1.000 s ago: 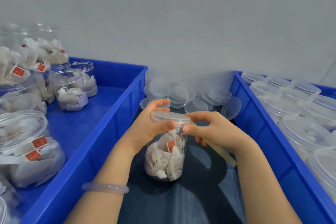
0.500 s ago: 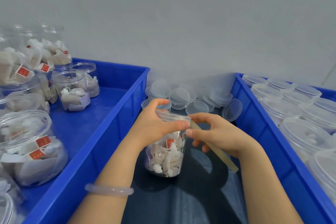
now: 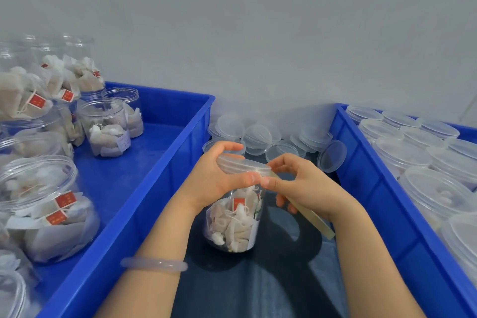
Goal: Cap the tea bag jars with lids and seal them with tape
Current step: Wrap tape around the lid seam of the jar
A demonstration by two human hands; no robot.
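Jar (image 3: 233, 222) of tea bags is sitting on the dark table (image 3: 258, 289), between the left bin (image 3: 154, 201) and the right bin (image 3: 374, 204).
Left hand (image 3: 214, 180) is gripping the lid (image 3: 242, 165), fingers curling over the rim and thumb pressing the front. Right hand (image 3: 307, 186) is pinching a yellowish tape strip (image 3: 313, 219) at the lid's edge, with the rest trailing under the palm. Loose lids (image 3: 258, 136) are lying heaped behind.

one head-worn wide-angle view, facing forward and down, close over the jar (image 3: 233, 217) at frame centre, dark counter (image 3: 271, 289) below, left blue bin (image 3: 154, 188) and right blue bin (image 3: 374, 201) cut by the edges, grey wall (image 3: 258, 33) across the top
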